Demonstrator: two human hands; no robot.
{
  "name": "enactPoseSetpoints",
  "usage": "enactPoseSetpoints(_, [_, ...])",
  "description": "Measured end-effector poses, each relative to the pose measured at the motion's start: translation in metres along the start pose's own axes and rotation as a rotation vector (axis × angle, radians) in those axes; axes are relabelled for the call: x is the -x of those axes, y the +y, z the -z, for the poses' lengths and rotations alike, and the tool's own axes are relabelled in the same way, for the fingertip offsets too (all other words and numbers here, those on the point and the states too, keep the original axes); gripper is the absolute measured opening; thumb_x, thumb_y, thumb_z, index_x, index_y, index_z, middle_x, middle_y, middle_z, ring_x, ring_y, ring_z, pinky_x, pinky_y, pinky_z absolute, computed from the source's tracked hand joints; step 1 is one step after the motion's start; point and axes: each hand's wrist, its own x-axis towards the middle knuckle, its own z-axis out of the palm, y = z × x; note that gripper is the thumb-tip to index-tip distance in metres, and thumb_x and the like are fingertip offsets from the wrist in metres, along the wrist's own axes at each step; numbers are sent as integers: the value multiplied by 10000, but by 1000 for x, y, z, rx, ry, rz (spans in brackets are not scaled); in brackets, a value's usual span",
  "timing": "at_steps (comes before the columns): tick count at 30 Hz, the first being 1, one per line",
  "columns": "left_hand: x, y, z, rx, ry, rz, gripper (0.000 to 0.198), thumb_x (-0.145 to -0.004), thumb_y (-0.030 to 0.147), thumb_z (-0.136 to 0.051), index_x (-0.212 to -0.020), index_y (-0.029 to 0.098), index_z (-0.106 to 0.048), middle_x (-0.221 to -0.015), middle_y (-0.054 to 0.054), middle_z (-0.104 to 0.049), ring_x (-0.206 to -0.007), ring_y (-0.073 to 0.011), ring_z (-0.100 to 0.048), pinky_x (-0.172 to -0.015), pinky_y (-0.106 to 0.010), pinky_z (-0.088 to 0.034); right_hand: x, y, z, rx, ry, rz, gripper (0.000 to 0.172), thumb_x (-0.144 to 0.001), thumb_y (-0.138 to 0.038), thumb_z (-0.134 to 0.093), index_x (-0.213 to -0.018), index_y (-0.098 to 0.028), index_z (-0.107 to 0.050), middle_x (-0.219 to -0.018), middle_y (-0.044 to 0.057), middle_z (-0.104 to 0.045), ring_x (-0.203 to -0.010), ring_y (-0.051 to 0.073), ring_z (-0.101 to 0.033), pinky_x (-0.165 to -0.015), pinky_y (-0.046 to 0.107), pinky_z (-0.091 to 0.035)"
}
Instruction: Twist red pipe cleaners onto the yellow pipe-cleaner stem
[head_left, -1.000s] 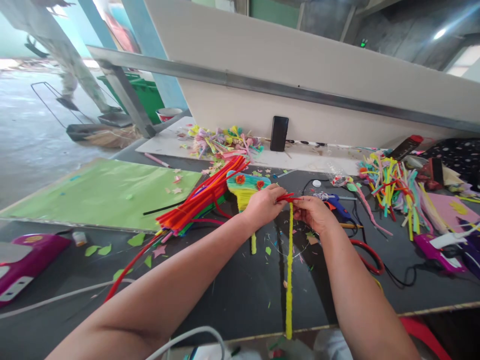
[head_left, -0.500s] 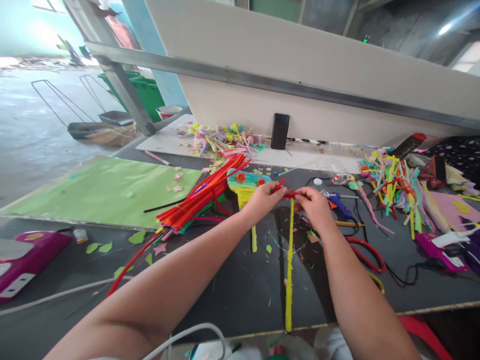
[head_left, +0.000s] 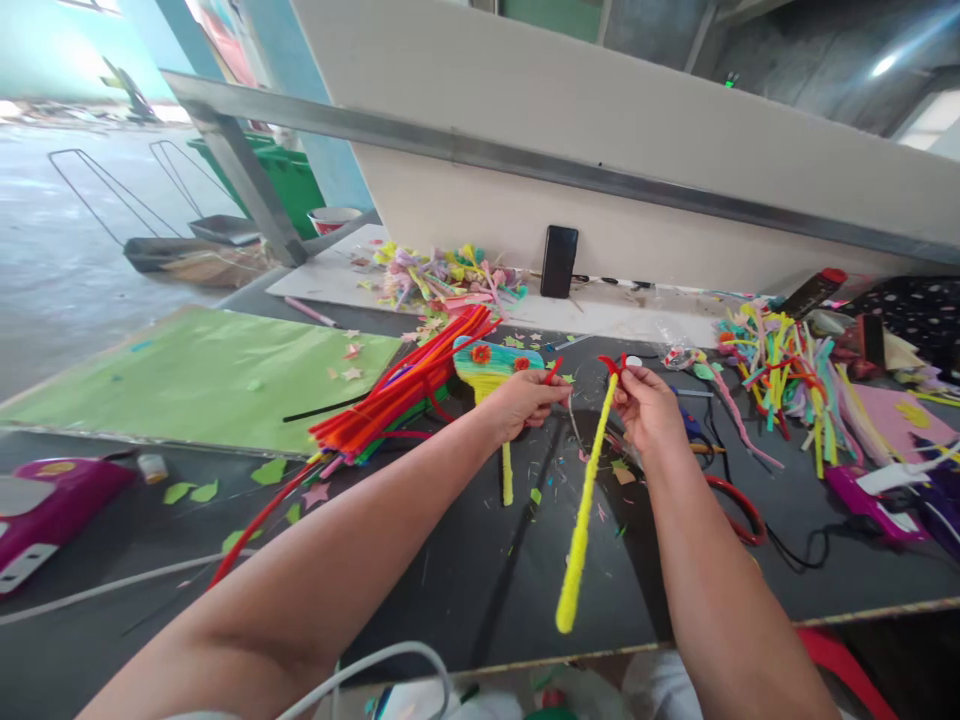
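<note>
My left hand (head_left: 529,400) is closed on a short red pipe cleaner piece (head_left: 554,368), whose tip sticks up past the fingers. In my right hand (head_left: 651,408), thumb and fingers pinch the top of a long yellow pipe cleaner stem (head_left: 585,505). Small red pipe cleaner prongs (head_left: 611,366) spread at that top end. The stem slants down toward the table's front edge. Partly behind my left hand lies a fuzzy teal and yellow piece (head_left: 480,370) with orange flowers. A bundle of red and orange pipe cleaners (head_left: 397,390) rests left of it.
Mixed pipe cleaner scraps lie at the back (head_left: 450,280) and in a heap at right (head_left: 795,370). A phone (head_left: 559,262) leans on the board. A green sheet (head_left: 202,375), a magenta device (head_left: 64,510), red-handled scissors (head_left: 739,505) and cables surround the work.
My hands have moved apart, the right one carrying the yellow stem with red prongs. A red piece stays in my left hand. The stem's lower end has swung leftward.
</note>
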Motion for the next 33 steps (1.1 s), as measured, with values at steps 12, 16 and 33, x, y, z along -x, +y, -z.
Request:
enactPoseSetpoints(12, [10,6,-15,53,-126,-34,348,-646,374,-754,-809,126,-573,-574,43,-492,-361,8,-264,-362,-178,-112,14,15,-19,119,-112,-63,245,-582,-236,-773,-772,-190,-625,-627,-47,-614,-450,66,-506,-458,209,-427])
enactPoseSetpoints(16, [10,3,-19,74,-110,-47,318,-666,367,-736,-809,132,-576,-551,48,-471,-353,9,-231,-359,-178,-80,16,16,-23,122,-125,-42,222,-596,-236,-761,-774,-197,-634,-619,-53,-605,-467,73,-513,-476,215,-429])
enactPoseSetpoints(33, [9,-3,-23,176,-51,-67,275,-654,305,-746,-742,130,-552,-579,28,-512,-335,18,-239,-342,-161,-101,17,17,-25,85,-159,2,217,-620,-224,-751,-810,-203,-649,-629,-58,-571,-482,63,-483,-511,222,-438])
